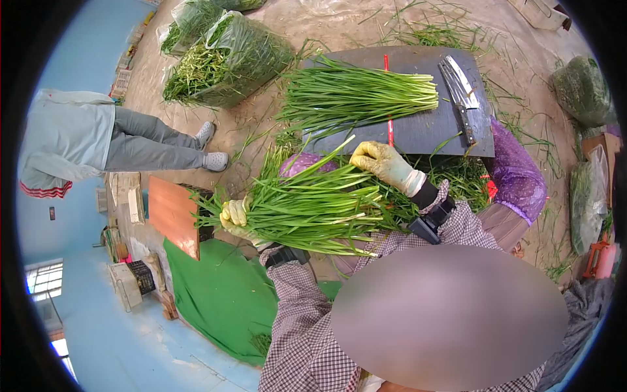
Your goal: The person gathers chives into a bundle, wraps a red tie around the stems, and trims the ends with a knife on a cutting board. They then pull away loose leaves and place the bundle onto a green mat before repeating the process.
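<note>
My left hand (236,215), in a yellowed work glove, is closed around a loose bunch of garlic chives (307,209) over my lap. Their pale cut ends fan out to the right. My right hand (382,165), gloved too, is curled shut at the upper edge of the bunch, pinching a chive stalk between its fingertips. Beyond it, a neat pile of garlic chives (366,95) lies across a dark board (418,59). A red strap (390,132) runs under that pile. At the board's right rests a broad-bladed knife (462,98) with a dark handle.
Plastic bags of greens (255,62) stand at the upper left, with another bag (581,90) at the right. A person (104,137) in grey trousers stands on the left. An orange-brown board (173,215) and green sheet (219,294) lie nearer. Loose greens litter the floor.
</note>
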`<state>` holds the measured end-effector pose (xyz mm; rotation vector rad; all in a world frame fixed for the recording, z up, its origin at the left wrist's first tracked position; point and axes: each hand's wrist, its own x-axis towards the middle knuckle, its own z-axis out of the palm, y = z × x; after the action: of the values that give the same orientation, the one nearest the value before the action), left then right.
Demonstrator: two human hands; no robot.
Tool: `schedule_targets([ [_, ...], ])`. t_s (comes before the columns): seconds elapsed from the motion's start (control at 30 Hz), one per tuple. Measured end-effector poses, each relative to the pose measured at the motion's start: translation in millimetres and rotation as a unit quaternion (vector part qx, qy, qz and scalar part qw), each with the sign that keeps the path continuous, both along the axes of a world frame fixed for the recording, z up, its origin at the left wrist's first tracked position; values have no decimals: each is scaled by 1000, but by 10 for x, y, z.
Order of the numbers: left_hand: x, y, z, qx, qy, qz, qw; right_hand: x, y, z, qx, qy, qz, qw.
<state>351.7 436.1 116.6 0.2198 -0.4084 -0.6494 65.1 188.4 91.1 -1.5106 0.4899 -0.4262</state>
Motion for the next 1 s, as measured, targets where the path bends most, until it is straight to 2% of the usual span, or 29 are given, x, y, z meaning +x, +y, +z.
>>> schedule_targets([
  [0.13, -100, 2, 16, 1, 19, 7, 1000, -243, 66, 78, -154, 38, -106, 982],
  [0.23, -30, 68, -118, -9, 11, -3, 1000, -691, -47, -197, -97, 75, -165, 979],
  [0.27, -35, 73, -123, -8, 14, 3, 1000, -963, -137, -450, -144, 174, -129, 966],
  [0.3, -44, 74, -115, -7, 17, 9, 1000, -1146, -194, -632, -189, 270, -92, 940],
  [0.33, -52, 76, -117, -7, 20, 15, 1000, -1186, -207, -500, -221, 440, 31, 870],
  [0.37, -57, 72, -130, -16, 23, 17, 999, -1255, -206, -350, -243, 587, 151, 757],
  [0.4, -57, 49, -138, -25, 25, 18, 999, -1267, -121, -249, -356, 580, 150, 717],
  [0.43, -63, 23, -150, -34, 28, 19, 999, -1194, -117, -273, -356, 416, 131, 827],
  [0.47, -76, -4, -166, -47, 37, 21, 998, -1090, -108, -337, -341, 235, 109, 904],
  [0.5, -105, -48, -153, -59, 46, 22, 997, -968, -87, -357, -312, 44, 82, 945],
  [0.57, -104, -96, -117, -73, 41, 15, 996, -536, 19, -138, -76, -6, 157, 985],
  [0.63, -48, -108, -69, -74, 12, -2, 997, -180, 206, 301, 218, -34, 164, 962],
  [0.67, -93, -145, 17, -77, 12, -1, 997, -86, 268, 186, 295, -52, 150, 942],
  [0.77, -66, -93, 85, -70, -20, -11, 997, 29, 286, 269, 122, -104, 28, 987],
  [0.8, -80, -109, 115, -87, -24, -18, 996, 27, 336, 375, 344, -81, -22, 935],
  [0.83, -120, -116, 145, -85, -14, -4, 996, -54, 303, 497, 406, -67, -12, 911],
  [0.93, -208, -98, 155, -77, 20, 23, 997, -127, 247, 241, 428, -196, 15, 882],
  [1.0, -11, 7, -80, -90, -9, -16, 996, -296, 168, 93, 421, -237, 25, 875],
])
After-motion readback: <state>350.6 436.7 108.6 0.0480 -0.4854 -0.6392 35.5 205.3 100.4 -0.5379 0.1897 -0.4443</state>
